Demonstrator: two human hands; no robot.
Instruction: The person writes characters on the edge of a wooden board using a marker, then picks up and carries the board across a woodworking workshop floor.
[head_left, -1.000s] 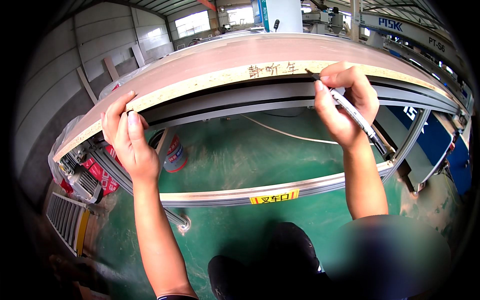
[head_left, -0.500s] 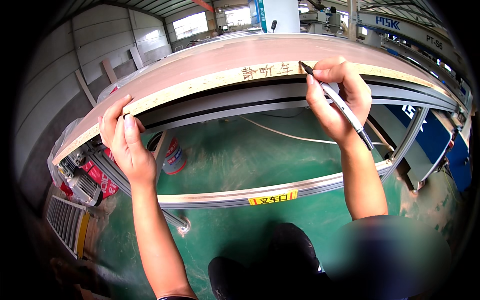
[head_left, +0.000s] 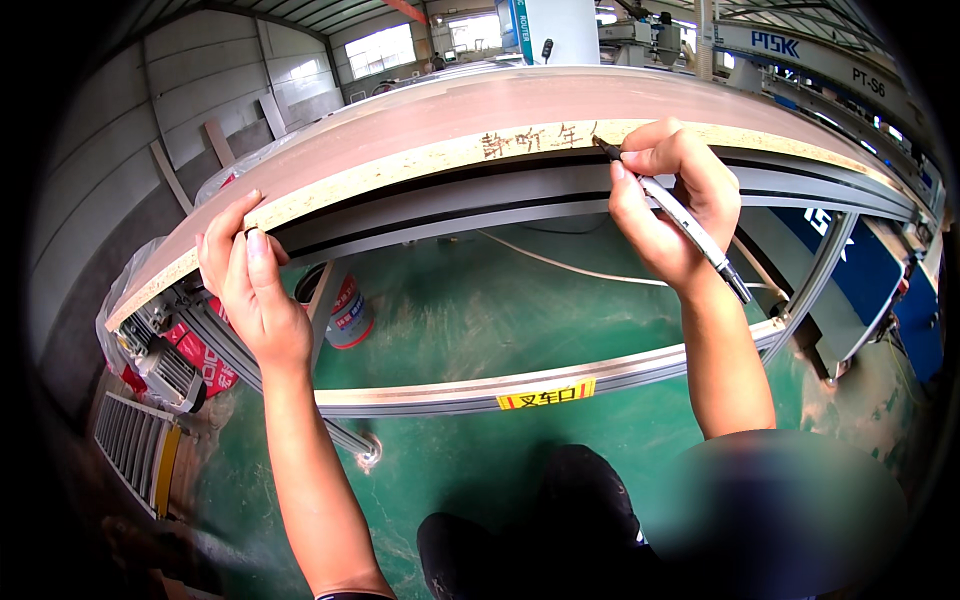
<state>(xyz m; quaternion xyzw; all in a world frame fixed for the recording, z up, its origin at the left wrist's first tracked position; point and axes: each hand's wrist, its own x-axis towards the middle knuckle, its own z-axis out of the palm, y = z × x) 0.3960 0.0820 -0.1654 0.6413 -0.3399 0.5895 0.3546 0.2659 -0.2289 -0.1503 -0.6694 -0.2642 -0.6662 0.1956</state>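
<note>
My right hand (head_left: 682,205) is closed round a marker pen (head_left: 695,222) with a pale barrel and black ends. Its dark tip touches the pale chipboard edge of a wide board (head_left: 400,172), just right of several handwritten dark characters (head_left: 535,140). The board's top face is pinkish brown. Farther left, my left hand (head_left: 255,285) rests its curled fingers against the same board edge. Between its thumb and fingers shows the end of a small dark, cap-like thing, mostly hidden.
Beneath the board runs a grey metal frame (head_left: 430,215) with a lower rail (head_left: 460,395) bearing a yellow label. A bucket (head_left: 348,315) stands on the green floor (head_left: 480,310) behind it. A motor (head_left: 165,375) sits at left, blue machinery (head_left: 920,325) at right.
The marker tip has moved slightly down and left on the board edge, leaving a new dark stroke after the earlier characters. My left hand keeps its place.
</note>
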